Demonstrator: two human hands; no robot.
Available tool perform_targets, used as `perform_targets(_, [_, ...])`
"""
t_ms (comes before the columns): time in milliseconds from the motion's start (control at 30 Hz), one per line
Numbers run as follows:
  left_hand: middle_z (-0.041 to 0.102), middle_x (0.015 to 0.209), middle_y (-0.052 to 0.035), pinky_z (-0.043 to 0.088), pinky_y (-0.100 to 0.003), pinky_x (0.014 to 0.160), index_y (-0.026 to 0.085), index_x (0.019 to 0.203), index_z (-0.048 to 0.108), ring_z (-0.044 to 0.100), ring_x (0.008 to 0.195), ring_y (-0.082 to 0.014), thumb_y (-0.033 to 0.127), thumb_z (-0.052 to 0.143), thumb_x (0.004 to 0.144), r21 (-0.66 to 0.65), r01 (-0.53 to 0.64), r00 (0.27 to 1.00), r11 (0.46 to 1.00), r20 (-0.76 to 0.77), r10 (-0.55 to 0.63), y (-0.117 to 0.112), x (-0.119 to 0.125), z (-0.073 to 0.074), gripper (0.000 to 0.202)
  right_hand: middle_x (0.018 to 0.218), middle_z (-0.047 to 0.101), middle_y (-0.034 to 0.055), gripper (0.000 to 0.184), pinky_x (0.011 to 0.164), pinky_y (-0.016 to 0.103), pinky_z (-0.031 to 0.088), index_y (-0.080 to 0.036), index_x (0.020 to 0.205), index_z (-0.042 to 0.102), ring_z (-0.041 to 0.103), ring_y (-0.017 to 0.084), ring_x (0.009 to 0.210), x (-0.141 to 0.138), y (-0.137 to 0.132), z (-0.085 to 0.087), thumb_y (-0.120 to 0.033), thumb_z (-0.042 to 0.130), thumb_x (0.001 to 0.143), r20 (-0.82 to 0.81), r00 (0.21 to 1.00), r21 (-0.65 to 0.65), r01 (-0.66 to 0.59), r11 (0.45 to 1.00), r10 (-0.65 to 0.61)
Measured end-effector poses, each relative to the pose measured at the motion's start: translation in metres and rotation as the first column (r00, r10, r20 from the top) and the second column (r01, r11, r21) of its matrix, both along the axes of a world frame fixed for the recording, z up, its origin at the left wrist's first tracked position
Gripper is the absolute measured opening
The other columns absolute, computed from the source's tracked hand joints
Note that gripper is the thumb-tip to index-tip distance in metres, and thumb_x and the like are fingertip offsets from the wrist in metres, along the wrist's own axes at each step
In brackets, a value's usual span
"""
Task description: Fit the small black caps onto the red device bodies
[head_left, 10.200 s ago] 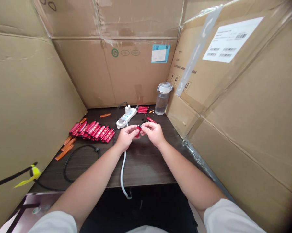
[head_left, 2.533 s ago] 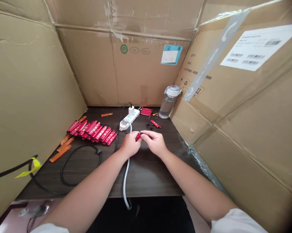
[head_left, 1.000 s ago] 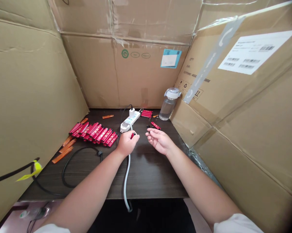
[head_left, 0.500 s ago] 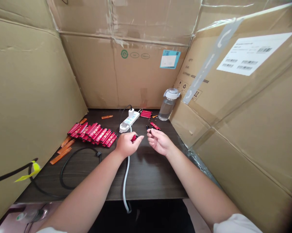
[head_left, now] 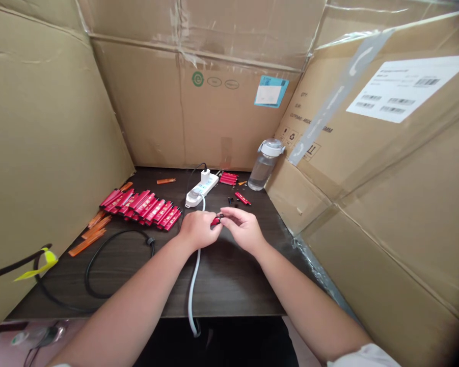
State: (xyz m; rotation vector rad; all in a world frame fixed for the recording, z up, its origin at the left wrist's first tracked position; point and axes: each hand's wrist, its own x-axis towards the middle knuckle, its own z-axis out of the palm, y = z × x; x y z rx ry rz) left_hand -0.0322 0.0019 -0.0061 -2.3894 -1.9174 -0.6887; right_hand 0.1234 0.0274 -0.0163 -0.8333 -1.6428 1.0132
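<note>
L hand (head_left: 197,229) grips small red item (head_left: 215,221) over dark worktop (head_left: 229,285), fingers shut, item mostly hidden. R hand (head_left: 242,230) pinches its end, fingers narrow; exact grip hard to see.

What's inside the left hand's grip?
A small red piece with a black end shows at the left hand's fingertips, the right hand pinching that end. The fingers cover the rest, so its full shape can't be seen.

A small red piece (head_left: 216,220) sits mostly hidden between the left grip (head_left: 197,229) and the right grip (head_left: 242,230) (its exact shape doesn't show). The black bits (head_left: 231,201) on the tabletop (head_left: 233,285) are too small to tell, and the carton label (head_left: 399,89) is unreadable. The white cord (head_left: 193,300) disappears past the tabletop's edge.
</note>
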Motion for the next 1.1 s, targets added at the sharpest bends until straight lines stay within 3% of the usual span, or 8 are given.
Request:
perform_targets(200, [0.068, 0.07, -0.0062, 0.029, -0.029, 0.052, 0.02, 0.068, 0.065, 0.063, 0.065, -0.0216, 0.04, 0.051, 0.078, 0.031, -0.005, 1.0, 1.0, 0.002, 0.005, -0.0006, 0.0003, -0.001, 0.026, 0.088, 0.073, 0.0049, 0.014, 0.083, 0.038, 0.054, -0.021, 0.084, 0.073, 0.068, 0.021, 0.083, -0.0005, -0.0007, 0.0001, -0.024, 0.071, 0.07, -0.015, 0.999, -0.097, -0.032, 0.995, 0.031])
perform_targets(433, [0.068, 0.069, -0.0071, 0.031, -0.028, 0.052, 0.019, 0.068, 0.066, 0.062, 0.064, -0.0211, 0.039, 0.052, 0.078, -0.015, 0.006, 0.998, 1.0, 0.063, -0.005, 0.0003, 0.0006, 0.0002, 0.026, 0.089, 0.072, 0.004, 0.014, 0.084, 0.038, 0.053, -0.027, 0.086, 0.075, 0.067, 0.02, 0.085, -0.0018, -0.0042, -0.0005, -0.022, 0.066, 0.077, 0.01, 1.0, 0.097, -0.003, 0.995, 0.002])
perform_targets(633, [0.067, 0.067, -0.0059, 0.029, -0.028, 0.052, 0.02, 0.064, 0.063, 0.061, 0.062, -0.0198, 0.039, 0.051, 0.079, -0.023, -0.009, 0.995, 1.0, 0.104, 0.012, 0.0004, 0.0012, 0.0001, 0.027, 0.091, 0.072, 0.0043, 0.015, 0.084, 0.038, 0.053, -0.027, 0.087, 0.075, 0.067, 0.02, 0.085, -0.0018, -0.0053, 0.0011, -0.02, 0.065, 0.078, 0.018, 0.999, 0.142, 0.028, 0.989, -0.03])
perform_targets(1100, [0.068, 0.069, -0.0065, 0.032, -0.028, 0.055, 0.018, 0.063, 0.062, 0.06, 0.063, -0.0187, 0.028, 0.052, 0.075, -0.014, 0.008, 0.986, 1.0, 0.168, -0.005, 0.0001, 0.0004, 0.0006, 0.018, 0.102, 0.066, 0.0045, 0.018, 0.091, 0.038, 0.05, -0.027, 0.093, 0.075, 0.061, 0.02, 0.097, -0.0092, -0.0097, -0.0023, -0.031, 0.068, 0.077, -0.109, 0.989, 0.01, -0.102, 0.995, 0.103])
